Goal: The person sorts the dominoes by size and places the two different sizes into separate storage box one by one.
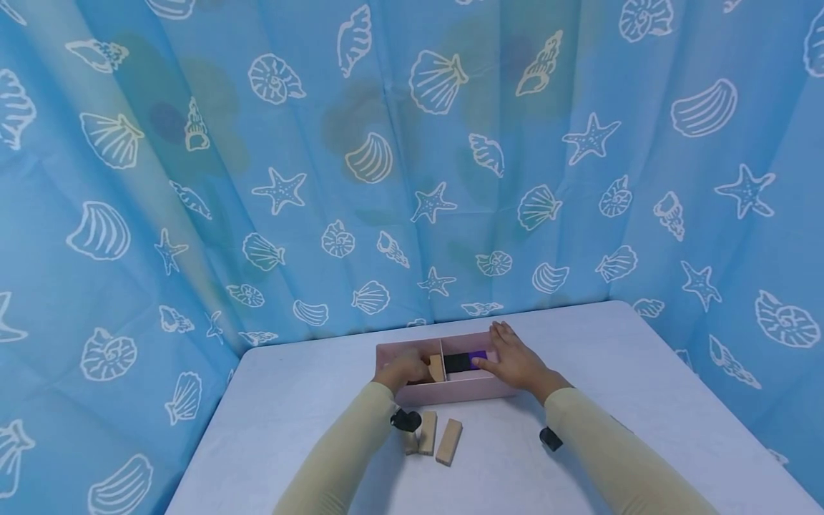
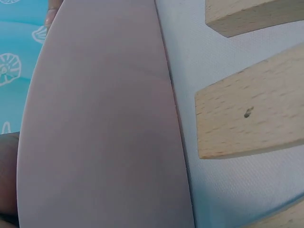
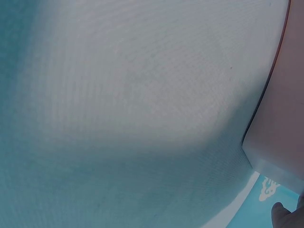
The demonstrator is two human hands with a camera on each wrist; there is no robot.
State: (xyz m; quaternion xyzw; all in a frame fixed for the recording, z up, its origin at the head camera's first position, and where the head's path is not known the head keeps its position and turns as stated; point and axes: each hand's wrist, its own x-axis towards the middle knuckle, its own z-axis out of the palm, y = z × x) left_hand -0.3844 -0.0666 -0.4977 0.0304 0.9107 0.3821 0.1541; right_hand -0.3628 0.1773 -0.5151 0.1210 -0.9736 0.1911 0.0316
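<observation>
Shows pink divided box (image 1: 460,392) at lower centre of head view, on white counter (image 1: 502,468). Has left hand (image 1: 407,366) inside left compartment, beside wooden block (image 1: 437,368) — cannot tell whether gripping. Rests right hand (image 1: 518,361) over right end — fingers straight, thumb by purple block (image 1: 478,355), black block (image 1: 456,363) adjoining. Counts three loose wooden blocks (image 1: 448,443) below box.

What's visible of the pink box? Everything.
The pink box, open-topped, rectangular, with walls that look like plastic, sits upright on the white table. A divider makes two compartments: the left holds at least one wooden block, the right a black block and a purple block. The left hand reaches into the left compartment; the right hand rests on the right end.
</observation>
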